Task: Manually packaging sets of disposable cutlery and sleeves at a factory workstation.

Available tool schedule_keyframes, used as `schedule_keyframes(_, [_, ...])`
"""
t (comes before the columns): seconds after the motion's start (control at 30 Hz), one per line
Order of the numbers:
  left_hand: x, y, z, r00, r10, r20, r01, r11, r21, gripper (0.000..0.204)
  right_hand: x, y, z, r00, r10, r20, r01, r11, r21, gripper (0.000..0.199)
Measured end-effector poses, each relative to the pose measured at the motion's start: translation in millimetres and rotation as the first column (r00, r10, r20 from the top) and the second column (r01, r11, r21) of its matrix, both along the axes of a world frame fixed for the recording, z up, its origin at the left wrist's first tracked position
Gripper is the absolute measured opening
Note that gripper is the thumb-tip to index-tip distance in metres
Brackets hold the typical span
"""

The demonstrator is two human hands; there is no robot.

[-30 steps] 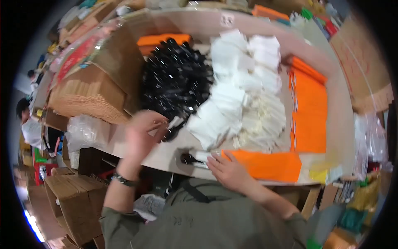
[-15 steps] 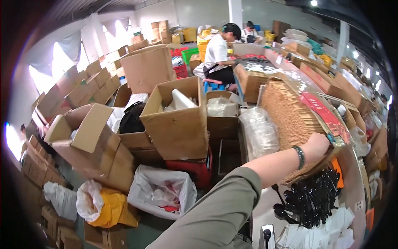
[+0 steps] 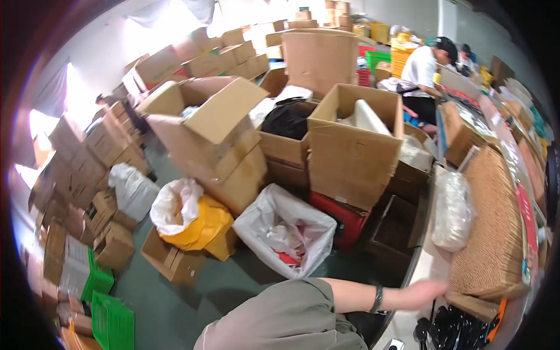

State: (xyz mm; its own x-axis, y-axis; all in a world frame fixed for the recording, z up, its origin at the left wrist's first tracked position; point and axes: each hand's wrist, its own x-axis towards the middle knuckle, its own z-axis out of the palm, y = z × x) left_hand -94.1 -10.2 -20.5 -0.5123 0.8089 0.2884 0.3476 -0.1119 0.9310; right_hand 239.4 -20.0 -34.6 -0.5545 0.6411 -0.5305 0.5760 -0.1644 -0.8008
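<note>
At lower right we seem to reach, left hand near black plastic spoons, grip too blurred to tell; moving calls for care.

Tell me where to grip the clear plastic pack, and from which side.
Probably grip the pack around its middle, from above and the left: it is long and narrow, and the brown stack crowds its right side.

Bright windows with grey curtains are at the left, and a pale wall stands beyond the grey-green floor.
</note>
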Motion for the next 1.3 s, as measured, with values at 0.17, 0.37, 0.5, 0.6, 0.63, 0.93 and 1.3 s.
schedule_keyframes(0.17, [70,-17,-71,0.894,-0.309,-0.324,0.312,0.949,-0.045,0.018,0,14,10,0.997,0.063,0.045,-0.065,0.997,0.029,0.056])
schedule_keyframes(0.37, [86,-13,-89,0.783,-0.336,-0.523,0.326,0.938,-0.115,0.031,5,15,14,0.997,0.039,0.071,-0.042,0.998,0.044,0.056])
schedule_keyframes(0.5, [88,-13,-90,0.781,-0.295,-0.551,0.319,0.946,-0.054,0.034,0,13,11,0.997,0.041,0.061,-0.044,0.998,0.040,0.055])
schedule_keyframes(0.6, [87,-19,-83,0.784,-0.312,-0.536,0.303,0.947,-0.108,0.033,-5,15,8,0.996,0.071,0.059,-0.073,0.997,0.028,0.055])
schedule_keyframes(0.63, [87,-19,-80,0.784,-0.312,-0.536,0.302,0.947,-0.109,0.033,-4,16,8,0.995,0.074,0.061,-0.076,0.997,0.029,0.055])
schedule_keyframes(0.93, [89,-17,-84,0.806,-0.359,-0.470,0.329,0.933,-0.148,0.013,-4,14,3,0.993,0.103,0.062,-0.104,0.994,0.012,0.055])
schedule_keyframes(1.3, [89,-20,-77,0.801,-0.311,-0.512,0.292,0.949,-0.120,0.013,7,11,8,0.989,0.102,0.111,-0.105,0.994,0.024,0.055])
